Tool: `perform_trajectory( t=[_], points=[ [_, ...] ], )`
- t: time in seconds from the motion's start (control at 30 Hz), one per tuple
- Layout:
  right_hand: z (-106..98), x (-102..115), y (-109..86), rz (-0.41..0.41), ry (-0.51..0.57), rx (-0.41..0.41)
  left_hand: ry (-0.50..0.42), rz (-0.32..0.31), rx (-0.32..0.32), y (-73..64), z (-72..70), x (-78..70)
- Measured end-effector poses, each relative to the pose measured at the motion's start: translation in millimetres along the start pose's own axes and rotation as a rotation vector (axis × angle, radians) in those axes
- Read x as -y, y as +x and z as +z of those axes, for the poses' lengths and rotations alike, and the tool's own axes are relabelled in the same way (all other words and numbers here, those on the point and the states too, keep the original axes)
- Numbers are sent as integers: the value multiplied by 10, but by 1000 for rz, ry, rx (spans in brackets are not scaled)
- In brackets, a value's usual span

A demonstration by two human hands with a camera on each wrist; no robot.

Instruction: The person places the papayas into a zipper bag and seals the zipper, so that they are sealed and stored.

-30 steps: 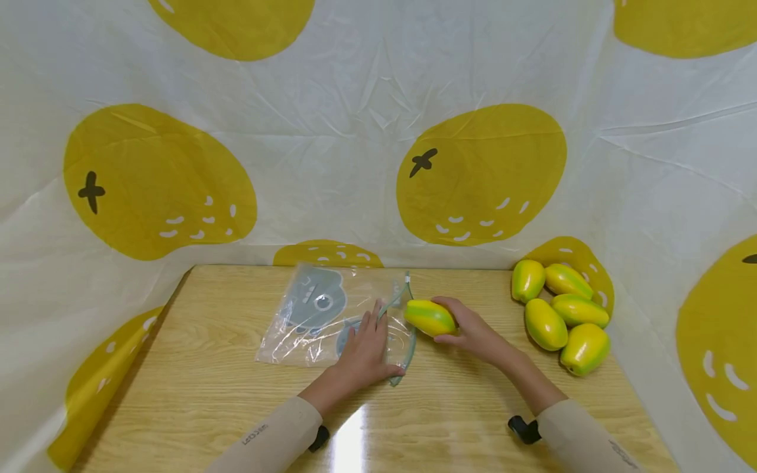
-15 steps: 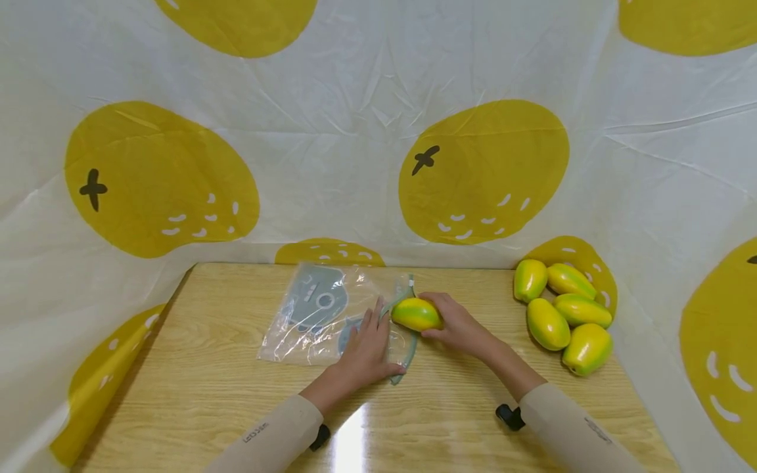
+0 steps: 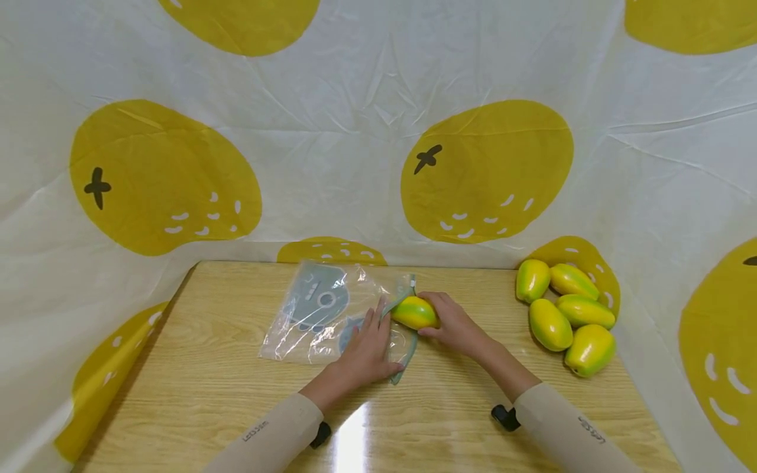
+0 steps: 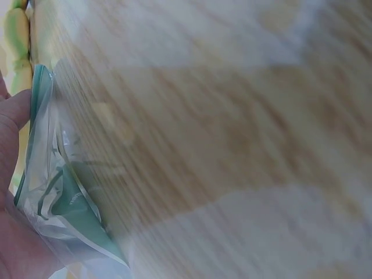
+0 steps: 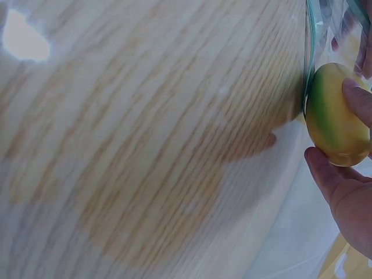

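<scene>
A clear zip bag point(image 3: 319, 312) with grey-green cartoon print lies flat, its green-edged mouth facing right and gaping. My left hand point(image 3: 368, 341) rests on the bag near the mouth, fingers straight at the upper edge and thumb point(image 4: 14, 110) stretched to the green strip. Between the thumb and fingers of my right hand point(image 3: 452, 324) is a yellow-green papaya point(image 3: 415, 313). Its left end is at the bag's mouth, under the raised green strip. In the right wrist view the papaya point(image 5: 337, 116) lies against the strip point(image 5: 309, 58).
Several more papayas point(image 3: 550, 325) lie in a group at the table's right rear. The wood-grain table point(image 3: 207, 394) backs onto a hanging white cloth point(image 3: 331, 184) with large yellow fruit prints, which also stands at both sides.
My right hand has moved left with the papaya, bringing its end from outside the bag to under the mouth's upper edge. My left hand has stayed on the bag.
</scene>
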State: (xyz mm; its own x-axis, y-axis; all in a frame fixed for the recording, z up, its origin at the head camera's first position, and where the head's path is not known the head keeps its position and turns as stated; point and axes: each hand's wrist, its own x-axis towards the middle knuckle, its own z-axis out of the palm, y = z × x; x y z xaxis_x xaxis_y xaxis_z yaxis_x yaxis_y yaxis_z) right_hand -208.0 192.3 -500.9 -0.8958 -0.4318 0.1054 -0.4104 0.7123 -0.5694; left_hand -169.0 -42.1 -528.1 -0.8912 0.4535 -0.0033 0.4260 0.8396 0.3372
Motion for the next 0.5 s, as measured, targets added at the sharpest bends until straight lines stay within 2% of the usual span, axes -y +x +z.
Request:
perform_trajectory(
  t=[0.23, 0.5],
  points=[
    [-17, -17, -37, -13, -23, 58, -17, -7, -3, -5, -3, -6],
    [-39, -20, -25, -21, 48, 88, -43, -23, -8, -8, -20, -24]
  ],
)
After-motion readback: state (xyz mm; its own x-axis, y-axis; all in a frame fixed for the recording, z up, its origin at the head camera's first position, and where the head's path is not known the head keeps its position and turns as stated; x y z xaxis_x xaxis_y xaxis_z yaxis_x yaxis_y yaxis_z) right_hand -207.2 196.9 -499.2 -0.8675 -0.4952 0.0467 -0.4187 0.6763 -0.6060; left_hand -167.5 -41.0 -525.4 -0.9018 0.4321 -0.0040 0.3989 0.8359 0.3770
